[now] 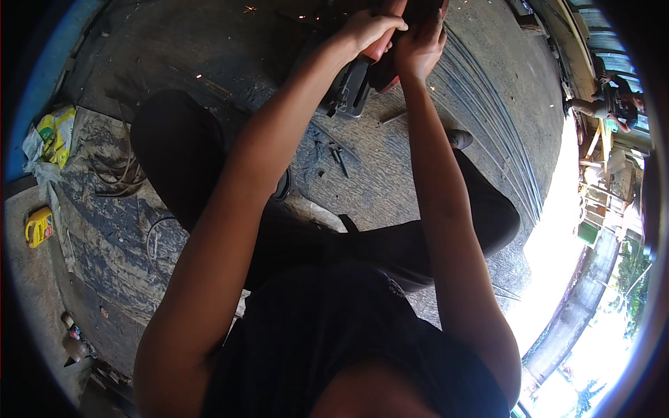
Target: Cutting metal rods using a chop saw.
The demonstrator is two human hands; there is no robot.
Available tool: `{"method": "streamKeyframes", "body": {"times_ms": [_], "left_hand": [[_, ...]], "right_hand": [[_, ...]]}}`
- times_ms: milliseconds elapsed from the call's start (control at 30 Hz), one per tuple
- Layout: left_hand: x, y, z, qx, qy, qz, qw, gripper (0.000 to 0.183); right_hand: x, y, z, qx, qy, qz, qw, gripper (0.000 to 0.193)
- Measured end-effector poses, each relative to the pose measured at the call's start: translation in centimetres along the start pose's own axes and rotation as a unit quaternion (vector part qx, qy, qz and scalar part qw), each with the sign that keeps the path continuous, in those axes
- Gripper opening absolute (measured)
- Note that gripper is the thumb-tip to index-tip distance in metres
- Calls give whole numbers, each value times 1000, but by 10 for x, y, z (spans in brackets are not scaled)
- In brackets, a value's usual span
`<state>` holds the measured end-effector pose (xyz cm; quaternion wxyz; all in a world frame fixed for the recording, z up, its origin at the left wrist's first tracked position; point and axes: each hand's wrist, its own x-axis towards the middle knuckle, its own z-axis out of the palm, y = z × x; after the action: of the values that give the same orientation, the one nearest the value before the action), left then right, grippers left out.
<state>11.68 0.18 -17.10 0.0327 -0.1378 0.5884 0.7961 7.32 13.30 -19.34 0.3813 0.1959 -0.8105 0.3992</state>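
Observation:
At the top of the head view, my left hand [369, 31] is closed around a red cylindrical part of a red-and-black power tool [380, 47]. Just to its right, my right hand [421, 52] grips a darker red part [385, 75], its fingers laid along the side. Whether both red parts belong to one machine I cannot tell. Below my left hand a black end piece [350, 87] reaches toward me. The far end of the tool is cut off by the frame's upper edge. Small orange sparks [249, 10] show to the upper left.
Long thin metal rods [498, 115] lie on the floor at right. Dark scraps [339, 160] and a short metal piece [394, 118] lie between my legs. A yellow bottle [39, 227], yellow bag [57, 136] and cable [129, 171] are at left. Another person [617, 101] is at far right.

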Motion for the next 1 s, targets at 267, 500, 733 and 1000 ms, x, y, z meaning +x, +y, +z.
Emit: {"method": "streamKeyframes", "body": {"times_ms": [267,500,733,1000], "left_hand": [[1,-1,-1,-5,-16,2,1000,31],[2,-1,1,-17,-2,9,1000,30],[6,-5,0,-38,-20,13,999,28],[1,0,0,-13,-4,-8,1000,28]], "right_hand": [[0,2,1,-1,16,-22,1000,59],[1,3,2,0,17,-24,1000,57],[3,-6,-3,-18,-7,-28,999,62],[4,-11,-4,-18,-22,-2,1000,61]]}}
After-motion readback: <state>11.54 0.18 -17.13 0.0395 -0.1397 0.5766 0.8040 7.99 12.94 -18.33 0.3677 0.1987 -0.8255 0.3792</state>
